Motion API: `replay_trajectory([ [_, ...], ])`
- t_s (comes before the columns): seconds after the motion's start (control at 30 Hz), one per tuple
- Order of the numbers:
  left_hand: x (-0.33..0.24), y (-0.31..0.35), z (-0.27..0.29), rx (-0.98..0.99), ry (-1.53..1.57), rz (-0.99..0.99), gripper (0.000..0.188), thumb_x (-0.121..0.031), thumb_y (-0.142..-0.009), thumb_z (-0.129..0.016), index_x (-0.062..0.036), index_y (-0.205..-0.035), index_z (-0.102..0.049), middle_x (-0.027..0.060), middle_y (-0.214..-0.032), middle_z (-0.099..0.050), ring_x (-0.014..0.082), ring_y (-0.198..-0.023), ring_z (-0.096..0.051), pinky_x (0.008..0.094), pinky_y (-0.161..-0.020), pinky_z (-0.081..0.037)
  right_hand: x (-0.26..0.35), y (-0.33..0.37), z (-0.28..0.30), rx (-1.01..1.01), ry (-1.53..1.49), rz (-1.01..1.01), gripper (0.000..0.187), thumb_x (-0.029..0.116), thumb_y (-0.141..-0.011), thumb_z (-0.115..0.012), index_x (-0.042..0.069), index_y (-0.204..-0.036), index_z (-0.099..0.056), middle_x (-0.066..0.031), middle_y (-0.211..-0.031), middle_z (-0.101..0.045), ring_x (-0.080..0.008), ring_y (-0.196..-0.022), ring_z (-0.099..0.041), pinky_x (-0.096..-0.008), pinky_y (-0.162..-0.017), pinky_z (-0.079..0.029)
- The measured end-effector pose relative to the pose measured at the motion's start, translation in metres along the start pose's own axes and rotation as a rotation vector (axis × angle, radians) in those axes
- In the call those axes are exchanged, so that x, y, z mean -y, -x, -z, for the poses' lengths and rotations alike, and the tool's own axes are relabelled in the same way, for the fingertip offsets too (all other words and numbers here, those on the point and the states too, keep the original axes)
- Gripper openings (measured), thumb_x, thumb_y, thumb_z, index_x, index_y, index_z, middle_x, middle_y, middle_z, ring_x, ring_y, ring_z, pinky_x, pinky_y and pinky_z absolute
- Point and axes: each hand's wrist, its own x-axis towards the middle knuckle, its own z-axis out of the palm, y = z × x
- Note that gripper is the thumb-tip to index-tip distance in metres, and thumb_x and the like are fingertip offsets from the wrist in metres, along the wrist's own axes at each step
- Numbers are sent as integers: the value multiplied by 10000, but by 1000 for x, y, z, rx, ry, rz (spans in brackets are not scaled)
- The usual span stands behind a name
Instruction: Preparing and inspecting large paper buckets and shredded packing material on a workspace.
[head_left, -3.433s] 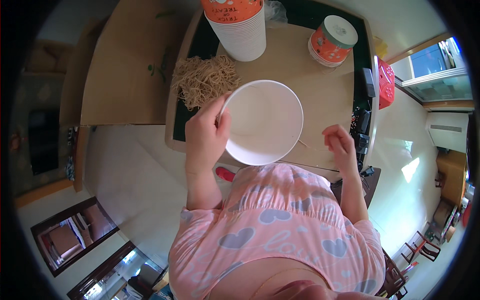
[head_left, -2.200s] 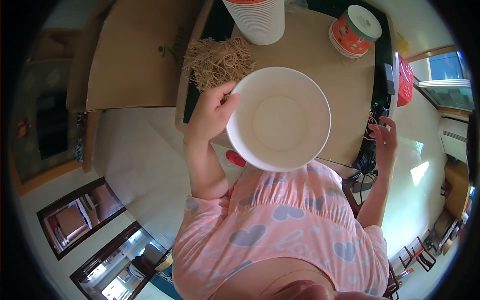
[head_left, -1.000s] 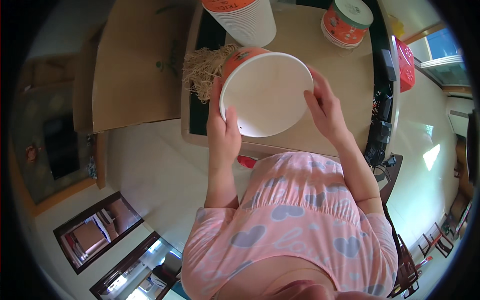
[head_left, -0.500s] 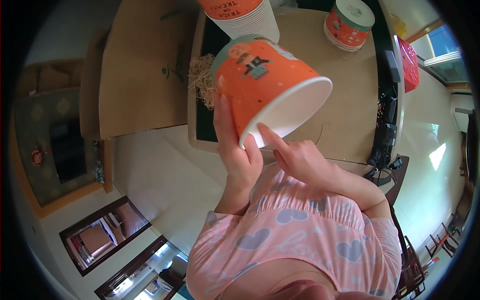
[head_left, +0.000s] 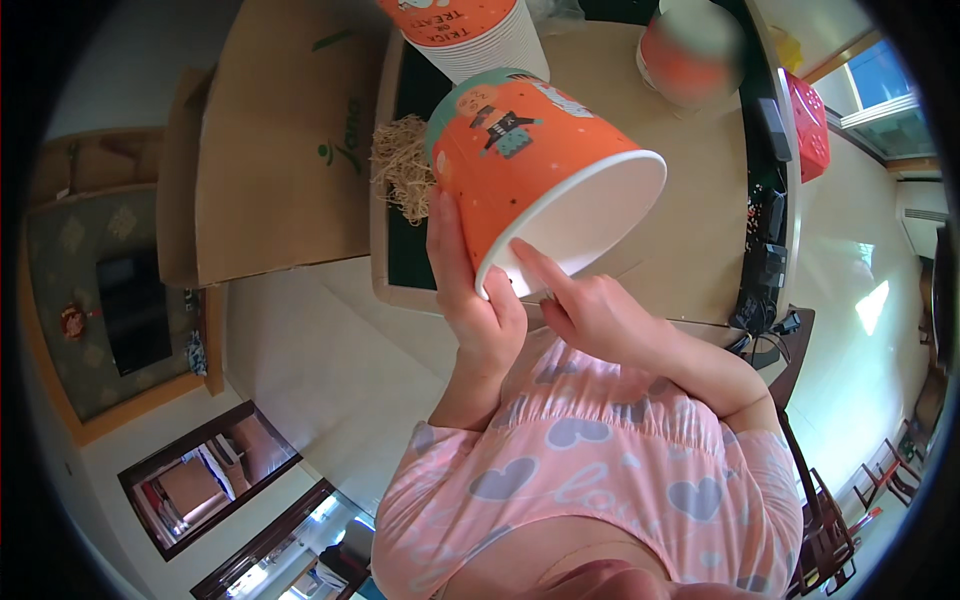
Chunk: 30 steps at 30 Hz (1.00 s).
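Note:
My left hand [head_left: 474,290] grips an orange paper bucket [head_left: 545,140] at its lower left side, fingers along the outside and thumb at the white rim. The bucket is tilted, with its open mouth toward me and its green-banded base pointing away. A cartoon figure is printed on its side. My right hand [head_left: 600,310] has its index finger stretched out to the inside of the bucket near the rim. Its other fingers are curled, and I see nothing held in them.
On the tan tabletop [head_left: 690,240], a tall stack of nested buckets [head_left: 475,40] stands behind mine, and another orange bucket [head_left: 690,60], blurred, sits far right. Shredded paper [head_left: 405,170] lies left, beside a large cardboard box [head_left: 290,150]. Black adapters and cables [head_left: 765,290] line the right edge.
The bucket has tipped slightly, showing a little more of its inside. Both hands keep almost the same place. The far right bucket, sharp before, is now blurred.

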Motion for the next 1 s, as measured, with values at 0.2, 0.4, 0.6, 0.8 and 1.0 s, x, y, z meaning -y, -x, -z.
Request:
replay_trajectory([
  [0.2, -2, -1, -2, 17, 5, -21, 498, -50, -868, -380, 101, -1342, -372, 250, -1308, -484, 358, -1174, -512, 431, -986, -396, 5, 7, 5, 68, 82, -69, 691, 54, -802, -573, 91, -1427, -282, -198, -715, -619, -377, -596, -608, -449, -577, -487],
  [0.4, 4, 4, 3, 2, 160, 168, 502, -18, -842, -371, 106, -1328, -395, 245, -1331, -463, 342, -1185, -509, 394, -991, -404, 13, 11, 15, 258, -89, -100, 717, 77, -847, -561, 131, -1470, -213, -212, -737, -618, -367, -614, -611, -451, -605, -484],
  [0.6, 7, 4, 7, 32, 294, 238, 534, 26, -860, -340, 72, -1390, -301, 236, -1344, -420, 328, -1212, -468, 395, -1011, -376, 7, 42, 23, 70, -65, 104, 623, 58, -848, -558, 149, -1431, -360, -124, -566, -541, -274, -477, -556, -359, -503, -463],
  [0.8, -4, 1, 6, 67, 285, 190, 530, 18, -880, -346, 79, -1401, -267, 226, -1359, -403, 310, -1224, -458, 384, -1007, -379, 10, 32, 16, -27, 210, 24, 574, 57, -831, -560, 142, -1381, -421, -111, -547, -534, -292, -456, -558, -395, -474, -471],
  [1.0, -4, 9, -1, 55, 236, 137, 520, 8, -872, -360, 95, -1379, -291, 227, -1380, -398, 321, -1244, -447, 387, -1013, -374, 10, 17, 14, -16, 246, -6, 546, 62, -834, -551, 136, -1360, -425, -115, -542, -539, -303, -470, -572, -405, -478, -480],
])
